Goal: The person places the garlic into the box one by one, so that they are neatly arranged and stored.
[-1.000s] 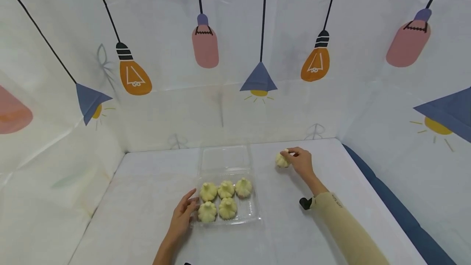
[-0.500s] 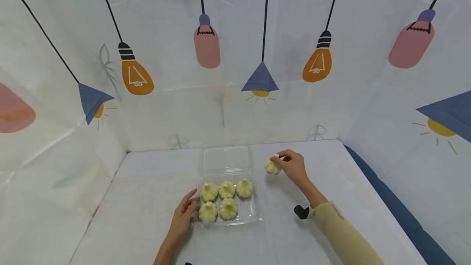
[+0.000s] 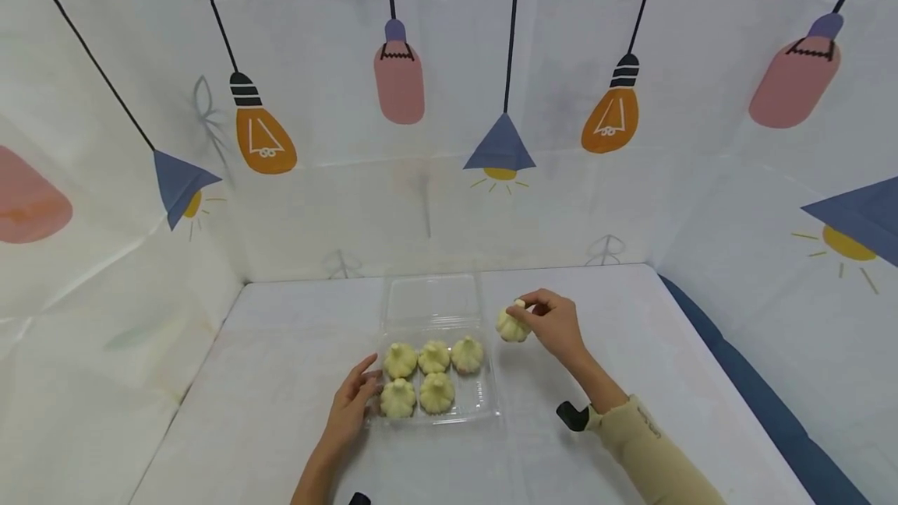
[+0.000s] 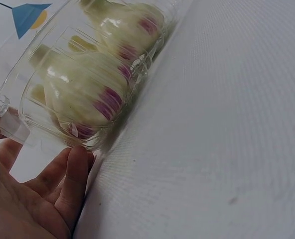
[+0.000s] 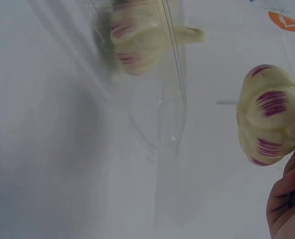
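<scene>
A clear plastic clamshell box (image 3: 479, 400) lies on the white table with its lid (image 3: 431, 298) folded back. Several pale garlic bulbs (image 3: 436, 393) sit inside it in two rows, and the front right spot holds none. My left hand (image 3: 347, 408) rests at the box's left side, fingertips touching its wall; the left wrist view shows purple-streaked bulbs (image 4: 82, 89) through the plastic. To the right of the box, my right hand (image 3: 559, 330) pinches another garlic bulb (image 3: 510, 327) by its stem, above the table. In the right wrist view this bulb (image 5: 269, 117) hangs apart from the box.
The white table (image 3: 281, 380) reaches back to a white cloth wall (image 3: 316, 209) printed with hanging lamps. Dark blue fabric (image 3: 744, 384) runs along the table's right edge. A black wrist strap piece (image 3: 572, 416) shows beside the right sleeve (image 3: 648, 450).
My right hand has carried the pinched garlic bulb left and toward me, closer to the box. The left hand has stayed at the box's left side.
</scene>
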`<action>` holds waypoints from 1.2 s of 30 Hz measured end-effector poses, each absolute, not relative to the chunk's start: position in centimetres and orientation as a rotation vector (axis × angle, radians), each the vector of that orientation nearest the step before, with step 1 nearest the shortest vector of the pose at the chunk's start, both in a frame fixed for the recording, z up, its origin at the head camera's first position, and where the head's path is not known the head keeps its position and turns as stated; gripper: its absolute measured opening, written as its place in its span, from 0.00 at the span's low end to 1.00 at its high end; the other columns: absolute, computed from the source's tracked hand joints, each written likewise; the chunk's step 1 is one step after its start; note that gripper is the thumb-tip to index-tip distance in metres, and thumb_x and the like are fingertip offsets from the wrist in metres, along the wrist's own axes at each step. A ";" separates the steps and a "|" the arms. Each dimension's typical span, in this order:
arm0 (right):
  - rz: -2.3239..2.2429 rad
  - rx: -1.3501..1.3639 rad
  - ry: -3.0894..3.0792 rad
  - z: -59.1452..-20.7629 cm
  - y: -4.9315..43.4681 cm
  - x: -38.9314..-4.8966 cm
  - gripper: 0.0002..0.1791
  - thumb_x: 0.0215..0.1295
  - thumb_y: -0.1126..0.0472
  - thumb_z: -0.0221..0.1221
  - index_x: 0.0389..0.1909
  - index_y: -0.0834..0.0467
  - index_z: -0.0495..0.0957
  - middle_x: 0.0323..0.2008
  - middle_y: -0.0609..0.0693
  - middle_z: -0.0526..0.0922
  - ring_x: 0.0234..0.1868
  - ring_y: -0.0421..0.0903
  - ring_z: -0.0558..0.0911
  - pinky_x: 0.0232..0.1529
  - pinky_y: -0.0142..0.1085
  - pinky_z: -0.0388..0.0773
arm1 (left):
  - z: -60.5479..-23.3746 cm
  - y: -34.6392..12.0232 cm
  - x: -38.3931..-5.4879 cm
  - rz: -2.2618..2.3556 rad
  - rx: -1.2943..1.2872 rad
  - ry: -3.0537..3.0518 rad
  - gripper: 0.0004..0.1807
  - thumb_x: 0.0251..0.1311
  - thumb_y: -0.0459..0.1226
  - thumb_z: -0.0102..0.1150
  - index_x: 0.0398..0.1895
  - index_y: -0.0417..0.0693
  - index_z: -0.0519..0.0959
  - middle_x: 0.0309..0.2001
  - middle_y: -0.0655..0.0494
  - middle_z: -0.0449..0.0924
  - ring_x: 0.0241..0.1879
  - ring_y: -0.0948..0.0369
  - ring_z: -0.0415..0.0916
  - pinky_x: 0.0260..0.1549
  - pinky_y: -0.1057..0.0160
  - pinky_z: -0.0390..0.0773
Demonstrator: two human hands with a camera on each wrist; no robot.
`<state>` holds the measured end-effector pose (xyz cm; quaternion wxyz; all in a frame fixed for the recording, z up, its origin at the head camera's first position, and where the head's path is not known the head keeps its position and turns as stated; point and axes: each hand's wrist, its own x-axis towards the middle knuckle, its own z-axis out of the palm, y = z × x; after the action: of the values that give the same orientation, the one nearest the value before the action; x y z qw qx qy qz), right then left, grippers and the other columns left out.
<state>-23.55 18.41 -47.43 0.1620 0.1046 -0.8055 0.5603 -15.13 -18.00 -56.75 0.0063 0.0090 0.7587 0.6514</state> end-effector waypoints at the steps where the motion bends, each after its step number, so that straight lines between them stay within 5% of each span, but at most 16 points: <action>1: 1.598 0.307 -2.294 -47.5 18.3 -23.4 0.09 0.50 0.59 0.75 0.30 0.55 0.85 0.22 0.52 0.79 0.19 0.41 0.69 0.17 0.31 0.65 | -56.7 -18.0 -15.1 2.040 0.029 2.375 0.26 0.75 0.41 0.45 0.72 0.45 0.61 0.59 0.34 0.71 0.51 0.47 0.76 0.36 0.59 0.77; 16: 1.654 0.373 -2.266 -47.6 16.6 -21.3 0.08 0.49 0.61 0.75 0.30 0.55 0.86 0.23 0.46 0.80 0.21 0.41 0.70 0.20 0.30 0.67 | -56.7 -17.9 -15.2 2.004 0.007 2.403 0.25 0.75 0.40 0.45 0.72 0.47 0.62 0.59 0.36 0.71 0.51 0.48 0.75 0.37 0.59 0.76; 24: 1.650 0.411 -2.322 -44.7 14.9 -18.5 0.07 0.51 0.69 0.72 0.31 0.64 0.84 0.24 0.51 0.79 0.22 0.43 0.71 0.22 0.29 0.67 | -56.9 -17.9 -15.2 1.995 -0.001 2.438 0.23 0.75 0.38 0.44 0.71 0.48 0.63 0.57 0.36 0.73 0.49 0.47 0.76 0.34 0.59 0.76; 36: 1.685 0.459 -2.318 -45.6 13.9 -17.7 0.08 0.50 0.69 0.72 0.31 0.65 0.84 0.23 0.51 0.79 0.22 0.43 0.71 0.22 0.29 0.67 | -57.2 -18.0 -15.4 2.015 0.009 2.419 0.23 0.75 0.39 0.45 0.71 0.49 0.64 0.56 0.36 0.73 0.48 0.50 0.76 0.35 0.59 0.76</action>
<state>-17.72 13.88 -45.60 0.1195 0.1570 -0.7931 0.5763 -15.36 -17.97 -57.22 -0.0035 0.0027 0.7683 0.6401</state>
